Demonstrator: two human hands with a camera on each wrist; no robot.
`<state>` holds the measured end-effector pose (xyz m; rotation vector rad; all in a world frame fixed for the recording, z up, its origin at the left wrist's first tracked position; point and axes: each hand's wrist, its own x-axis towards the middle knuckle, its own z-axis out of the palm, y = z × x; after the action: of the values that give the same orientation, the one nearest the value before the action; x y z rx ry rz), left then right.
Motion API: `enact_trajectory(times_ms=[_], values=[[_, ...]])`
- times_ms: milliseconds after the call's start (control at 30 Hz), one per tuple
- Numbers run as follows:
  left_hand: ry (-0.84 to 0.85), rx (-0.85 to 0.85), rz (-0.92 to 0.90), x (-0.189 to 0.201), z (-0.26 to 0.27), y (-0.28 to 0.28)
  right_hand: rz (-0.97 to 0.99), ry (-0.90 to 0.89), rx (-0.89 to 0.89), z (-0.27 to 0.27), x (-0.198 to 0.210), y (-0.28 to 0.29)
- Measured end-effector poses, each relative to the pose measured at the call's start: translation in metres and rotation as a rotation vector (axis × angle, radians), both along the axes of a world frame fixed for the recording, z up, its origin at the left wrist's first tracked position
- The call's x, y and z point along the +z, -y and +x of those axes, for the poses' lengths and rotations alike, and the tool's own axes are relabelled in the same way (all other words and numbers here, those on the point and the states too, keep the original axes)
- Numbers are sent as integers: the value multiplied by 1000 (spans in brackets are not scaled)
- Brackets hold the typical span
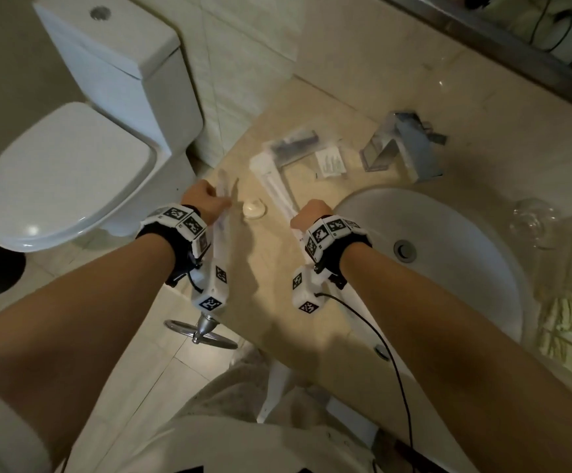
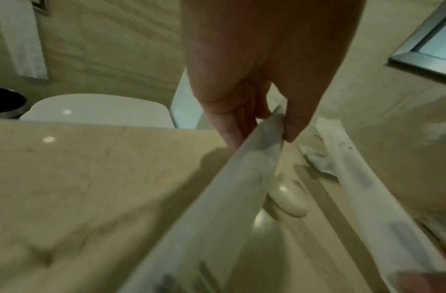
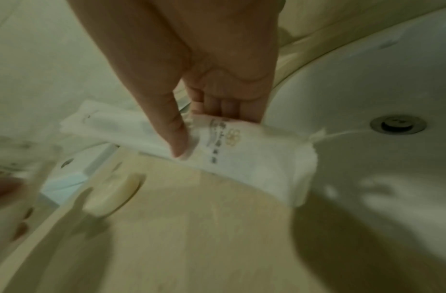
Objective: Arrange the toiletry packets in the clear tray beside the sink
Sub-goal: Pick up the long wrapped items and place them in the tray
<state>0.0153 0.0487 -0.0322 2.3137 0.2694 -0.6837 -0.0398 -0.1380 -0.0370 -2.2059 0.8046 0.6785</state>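
Note:
My left hand (image 1: 219, 199) pinches a long translucent white packet (image 1: 225, 203) above the left part of the beige counter; the left wrist view shows thumb and fingers of that hand (image 2: 261, 142) closed on the packet's (image 2: 241, 178) far end. My right hand (image 1: 298, 216) grips a second long white packet (image 1: 276, 186) near the sink's edge. In the right wrist view this hand (image 3: 191, 138) holds that printed packet (image 3: 241, 154) by its middle. Farther back, what looks like the clear tray (image 1: 272, 148) holds a dark packet (image 1: 295, 141). A small flat packet (image 1: 330, 162) lies beside it.
A round wrapped soap (image 1: 254, 208) lies on the counter between my hands. The white sink (image 1: 448, 268) is to the right, with the chrome faucet (image 1: 404, 145) behind it. A glass (image 1: 534, 220) stands at the far right. The toilet (image 1: 73, 175) sits left of the counter.

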Motion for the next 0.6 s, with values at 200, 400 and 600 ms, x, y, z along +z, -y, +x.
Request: enact_trajectory(times_ms=[200, 400, 600], values=[[73, 5, -129, 32, 5, 23, 72, 204, -71, -14, 29, 31], [274, -143, -145, 64, -9, 74, 209, 376, -115, -41, 61, 71], [291, -157, -297, 82, -43, 153, 307, 448, -181, -102, 80, 131]])
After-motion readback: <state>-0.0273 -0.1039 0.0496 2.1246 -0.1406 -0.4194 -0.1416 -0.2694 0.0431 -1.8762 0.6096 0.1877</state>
